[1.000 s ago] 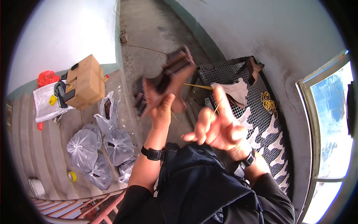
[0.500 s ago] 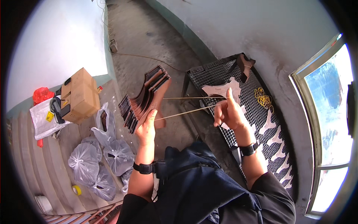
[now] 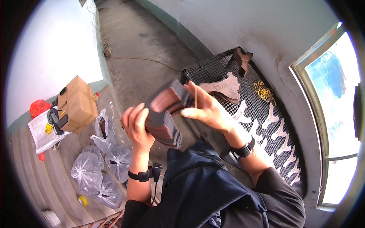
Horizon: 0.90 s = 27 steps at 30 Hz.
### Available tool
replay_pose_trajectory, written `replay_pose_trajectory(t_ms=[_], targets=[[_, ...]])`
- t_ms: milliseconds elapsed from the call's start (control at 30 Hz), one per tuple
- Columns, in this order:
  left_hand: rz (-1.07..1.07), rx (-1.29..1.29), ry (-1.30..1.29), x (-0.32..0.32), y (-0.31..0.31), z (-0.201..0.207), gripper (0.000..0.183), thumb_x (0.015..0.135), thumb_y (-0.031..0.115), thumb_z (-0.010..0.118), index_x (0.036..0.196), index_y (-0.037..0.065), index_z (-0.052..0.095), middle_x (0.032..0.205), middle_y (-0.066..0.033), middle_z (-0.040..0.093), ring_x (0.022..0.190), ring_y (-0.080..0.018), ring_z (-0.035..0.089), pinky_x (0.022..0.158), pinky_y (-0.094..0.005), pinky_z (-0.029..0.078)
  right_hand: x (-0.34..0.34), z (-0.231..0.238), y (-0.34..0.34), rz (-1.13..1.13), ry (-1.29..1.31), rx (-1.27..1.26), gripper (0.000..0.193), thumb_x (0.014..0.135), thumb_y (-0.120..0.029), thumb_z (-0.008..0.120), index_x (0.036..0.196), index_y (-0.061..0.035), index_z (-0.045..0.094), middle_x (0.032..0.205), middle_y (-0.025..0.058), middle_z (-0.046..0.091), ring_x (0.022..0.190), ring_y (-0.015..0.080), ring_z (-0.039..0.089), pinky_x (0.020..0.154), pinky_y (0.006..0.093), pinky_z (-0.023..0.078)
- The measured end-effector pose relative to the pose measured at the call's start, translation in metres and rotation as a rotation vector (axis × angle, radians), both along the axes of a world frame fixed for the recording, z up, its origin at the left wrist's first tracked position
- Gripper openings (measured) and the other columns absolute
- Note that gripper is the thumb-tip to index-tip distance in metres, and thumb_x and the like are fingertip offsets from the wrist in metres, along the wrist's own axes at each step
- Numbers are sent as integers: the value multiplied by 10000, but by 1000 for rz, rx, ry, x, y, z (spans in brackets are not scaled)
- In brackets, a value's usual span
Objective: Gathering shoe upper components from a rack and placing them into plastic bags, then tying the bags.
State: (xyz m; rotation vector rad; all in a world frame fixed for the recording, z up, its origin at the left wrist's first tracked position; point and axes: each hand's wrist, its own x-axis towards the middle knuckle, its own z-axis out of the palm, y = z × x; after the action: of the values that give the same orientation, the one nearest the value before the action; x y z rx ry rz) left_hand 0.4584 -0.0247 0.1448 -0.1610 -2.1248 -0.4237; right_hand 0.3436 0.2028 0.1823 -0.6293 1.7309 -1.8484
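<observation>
A thick stack of curved brown and black flat pieces point(image 3: 163, 125) is held in front of me, slightly blurred by motion. My left hand point(image 3: 137, 127) grips its left side, fingers wrapped round the edge. At the stack's far right end is my right hand point(image 3: 207, 108), thumb and fingers spread, with a thin tan rubber band point(image 3: 195, 97) stretched across them. Where the band runs on the stack is hidden. Just beyond that hand, a pile of similar pieces point(image 3: 224, 87), pale on top, lies on the black mesh table point(image 3: 213, 66).
Several pale forked pieces point(image 3: 283, 131) lie along the mesh table, near yellow rubber bands point(image 3: 262, 91) and a tied brown bundle point(image 3: 242, 62). A window point(image 3: 330, 91) is at right. On the left steps stand a cardboard box point(image 3: 78, 106), knotted plastic bags point(image 3: 87, 169) and a tape roll point(image 3: 82, 200).
My right hand has come left to the stack, and the long stretched band has shortened. The stack has turned in my left hand, its curved edges now facing up. The view has shifted slightly.
</observation>
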Motion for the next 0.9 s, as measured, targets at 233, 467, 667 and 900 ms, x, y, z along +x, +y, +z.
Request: replay_pose_trajectory(t_ms=[233, 467, 667, 900], targets=[[-451, -53, -198, 8, -7, 10, 371, 825, 218, 691, 1165, 131, 571, 1200, -94, 655, 1047, -314, 589, 937, -454, 437, -42, 38, -14, 233, 305, 516, 564, 895, -326, 730, 1274, 67, 586, 1080, 147, 714, 952, 200, 684, 872, 335, 534], [-567, 1170, -365, 2, 28, -40, 672, 900, 269, 761, 1412, -35, 449, 1361, -132, 555, 1242, -263, 536, 1058, -375, 422, -7, -57, 26, 274, -13, 57, 686, 975, -327, 641, 1508, -24, 332, 1214, 126, 632, 1125, 188, 600, 997, 349, 482], [-643, 1793, -557, -47, 88, -35, 604, 995, 352, 506, 1468, 8, 355, 1478, -170, 430, 1364, -309, 428, 1147, -446, 340, 22, -45, 6, -46, -59, 274, 857, 945, -485, 652, 1532, -17, 241, 1315, 176, 587, 1208, 227, 563, 1042, 340, 441], [-921, 1305, -834, -113, 122, -16, 888, 951, 303, 623, 1590, 49, 61, 1532, -231, 337, 1384, -298, 399, 1156, -419, 289, -65, -54, 95, -347, -344, -53, 673, 949, -512, 637, 1340, 22, 517, 1156, 60, 646, 1019, 116, 592, 892, 287, 495]])
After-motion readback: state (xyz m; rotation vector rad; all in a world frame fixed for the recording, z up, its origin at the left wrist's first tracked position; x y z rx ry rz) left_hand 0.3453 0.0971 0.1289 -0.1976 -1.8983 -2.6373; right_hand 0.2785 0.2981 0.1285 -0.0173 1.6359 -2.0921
